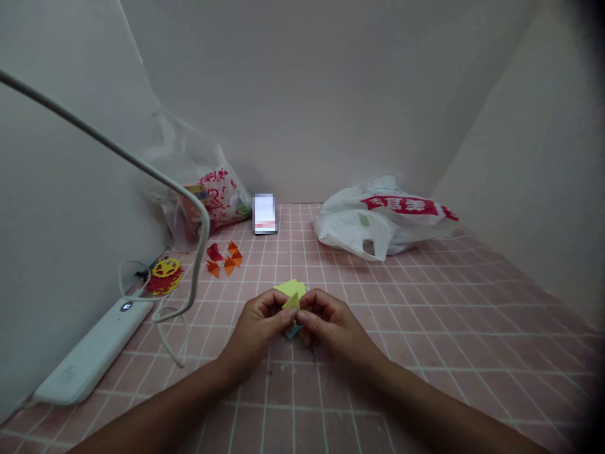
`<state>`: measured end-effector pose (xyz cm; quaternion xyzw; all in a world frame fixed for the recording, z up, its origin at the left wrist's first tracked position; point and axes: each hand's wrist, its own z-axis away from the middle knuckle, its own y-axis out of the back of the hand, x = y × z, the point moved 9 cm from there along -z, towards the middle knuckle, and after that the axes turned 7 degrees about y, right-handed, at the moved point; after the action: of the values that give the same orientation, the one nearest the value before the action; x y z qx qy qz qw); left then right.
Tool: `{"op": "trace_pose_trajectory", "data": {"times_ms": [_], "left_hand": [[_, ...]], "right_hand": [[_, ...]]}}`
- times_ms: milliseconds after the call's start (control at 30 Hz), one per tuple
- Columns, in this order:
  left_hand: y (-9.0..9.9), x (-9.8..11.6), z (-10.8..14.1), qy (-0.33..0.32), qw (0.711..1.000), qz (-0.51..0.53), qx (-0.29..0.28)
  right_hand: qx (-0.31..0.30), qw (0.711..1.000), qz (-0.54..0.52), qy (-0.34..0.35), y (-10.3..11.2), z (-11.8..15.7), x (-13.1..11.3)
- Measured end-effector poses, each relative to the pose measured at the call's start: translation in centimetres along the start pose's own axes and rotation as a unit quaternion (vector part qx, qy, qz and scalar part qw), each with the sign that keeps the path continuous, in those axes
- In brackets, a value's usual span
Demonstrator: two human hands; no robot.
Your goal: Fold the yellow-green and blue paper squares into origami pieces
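Observation:
Both hands meet near the middle of the view, over a pink table with a white grid (425, 328). My left hand (259, 325) pinches a small folded piece of yellow paper (293, 301) between thumb and fingers. On the other side of the same piece, my right hand (333, 325) has its thumb and fingers closed on it. More yellow paper (287, 287) lies just behind the fingertips. A bit of blue paper (293, 331) shows below the thumbs. The fingers hide part of the folds.
Small folded orange papers (229, 267) and a red one (214, 252) lie left of centre. Behind stand a phone (265, 214) and plastic bags (222, 195), (350, 221). At left are yellow and red cutouts (165, 277), a white power bank (94, 353) and a cable (203, 252).

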<state>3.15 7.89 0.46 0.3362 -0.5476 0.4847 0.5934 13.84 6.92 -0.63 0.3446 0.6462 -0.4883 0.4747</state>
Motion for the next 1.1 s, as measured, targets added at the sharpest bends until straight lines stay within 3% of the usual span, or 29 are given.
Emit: {"op": "trace_pose_trajectory", "data": {"times_ms": [333,633,933,1100], "left_hand": [[-0.2,-0.7,-0.2,0.057,0.998,-0.021,-0.016],[-1.5,-0.1,0.2,0.043,0.995,-0.067,-0.061],[0.0,0.7,0.0,-0.027,0.999,-0.031,0.016],[0.2,0.6,-0.1,-0.023,0.999,-0.014,0.023]], "right_hand": [[0.004,1.000,0.017,0.005,0.4,-0.1,0.0],[0.041,0.996,0.074,0.014,1.1,0.4,-1.0],[0.051,0.999,-0.019,-0.003,1.0,0.1,-0.4],[0.025,0.999,-0.018,0.007,0.5,0.0,-0.5]]}}
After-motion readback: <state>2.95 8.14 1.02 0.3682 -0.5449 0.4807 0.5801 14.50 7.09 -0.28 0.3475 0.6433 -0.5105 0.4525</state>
